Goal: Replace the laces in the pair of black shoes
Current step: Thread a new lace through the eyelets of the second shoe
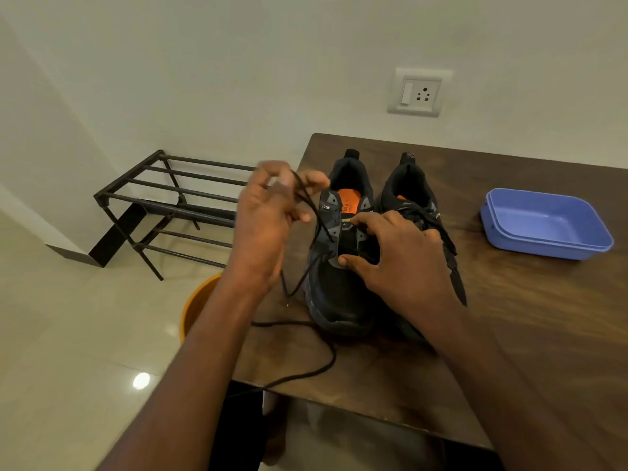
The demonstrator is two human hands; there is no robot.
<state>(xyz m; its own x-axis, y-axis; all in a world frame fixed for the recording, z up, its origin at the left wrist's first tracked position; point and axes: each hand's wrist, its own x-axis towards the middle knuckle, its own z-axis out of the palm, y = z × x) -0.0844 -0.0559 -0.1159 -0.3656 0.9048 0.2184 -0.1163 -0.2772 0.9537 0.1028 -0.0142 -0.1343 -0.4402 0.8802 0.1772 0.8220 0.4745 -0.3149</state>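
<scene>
Dark wood table (509, 334) by white wall (272, 62) w/ switch-socket plate (416, 93); blue tub (547, 226) at right, black rack (170, 205) & orange bucket (197, 304) on tiled floor (68, 334). Black shoes (339, 300) side by side mid-table: left hand (268, 229) pinches loose black lace (312, 207), right hand (404, 263) grips one shoe's upper. Shoe logos too small to read.

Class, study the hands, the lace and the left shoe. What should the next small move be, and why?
Probably the left hand should draw the lace up and away from the left shoe. It pinches the lace, which seems threaded only through a lower eyelet, the upper ones look empty, and the right hand holds the shoe steady on the table.
</scene>
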